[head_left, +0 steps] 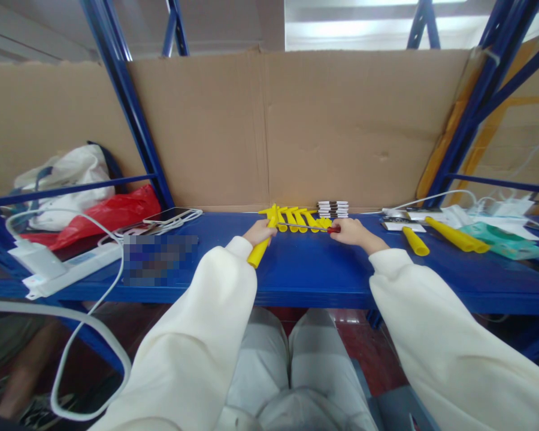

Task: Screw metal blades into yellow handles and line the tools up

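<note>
My left hand [259,231] is closed around a yellow plastic piece [259,251] with a tapered tube-like handle, tilted with its wide end towards me. A screwdriver [336,229] with a red handle is gripped in my right hand [353,231]. Its thin metal shaft runs left, and the tip meets or comes very near the upper part of the yellow piece; I cannot tell if it touches. Just behind the shaft, several similar yellow pieces [300,218] stand in a row on the blue shelf [314,263].
A stack of small white-and-black packs [333,209] stands by the cardboard wall [269,131]. Loose yellow tubes [453,233] and a green plastic packet [503,239] lie at right. At left are a white power strip [72,269], cables and a red bag [103,215]. Blue posts flank the shelf.
</note>
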